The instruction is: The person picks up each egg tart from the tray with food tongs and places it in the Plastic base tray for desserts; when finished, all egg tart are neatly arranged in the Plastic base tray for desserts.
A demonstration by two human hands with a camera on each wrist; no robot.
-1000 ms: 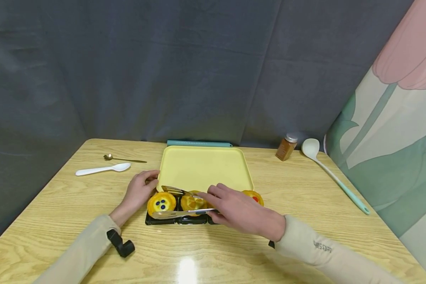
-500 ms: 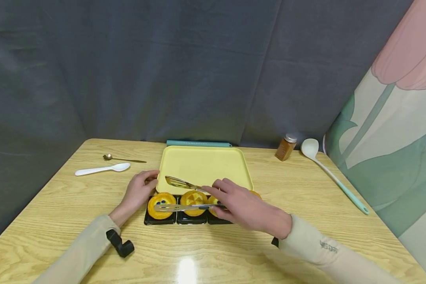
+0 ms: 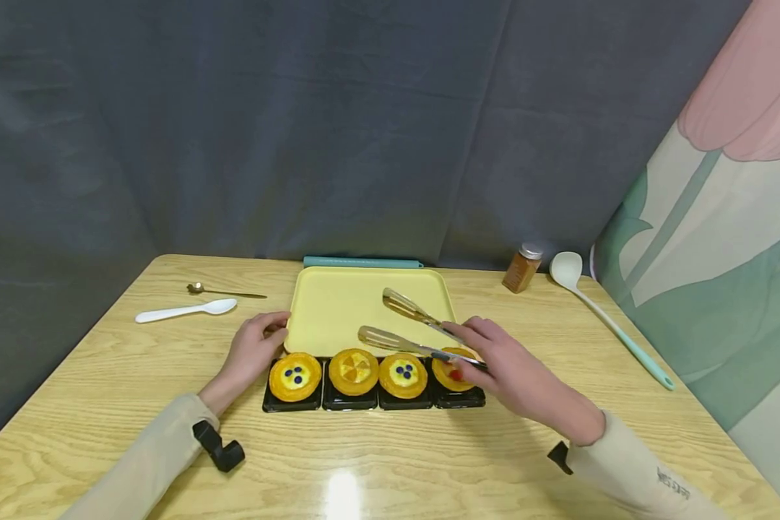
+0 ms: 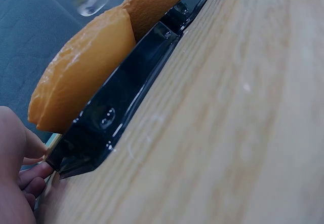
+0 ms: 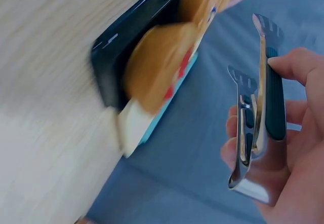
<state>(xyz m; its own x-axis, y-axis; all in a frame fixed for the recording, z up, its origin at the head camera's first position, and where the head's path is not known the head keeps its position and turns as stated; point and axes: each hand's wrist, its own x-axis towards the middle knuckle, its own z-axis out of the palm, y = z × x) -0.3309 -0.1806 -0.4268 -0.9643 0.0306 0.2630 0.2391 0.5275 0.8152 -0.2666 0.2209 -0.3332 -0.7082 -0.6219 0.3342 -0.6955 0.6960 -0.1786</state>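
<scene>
My left hand (image 3: 256, 347) grips the left rim of a yellow tray (image 3: 338, 303), its fingers beside the leftmost black box (image 4: 111, 107). With my right hand (image 3: 520, 368) I hold metal tongs (image 5: 275, 100) with dark green grips. Their slotted ends are spread apart over the tray's right part, with nothing between them. Several tarts stand in black boxes along the tray's front edge: a blueberry tart (image 3: 295, 377), a tart with orange wedges (image 3: 354, 372), a second blueberry tart (image 3: 403, 375) and a red-topped tart (image 3: 451, 379), partly behind the tongs and fingers.
A white spoon (image 3: 188, 310) and a thin dark spoon (image 3: 234, 293) lie at left. Behind the tray is a long teal object (image 3: 364, 262). A brown jar (image 3: 522, 271) and a white ladle (image 3: 567, 271) with a teal-ended handle are at right.
My right hand and the tongs have moved right and away from me, off the left tarts and over the tray's right side. The left hand stays at the tray's rim.
</scene>
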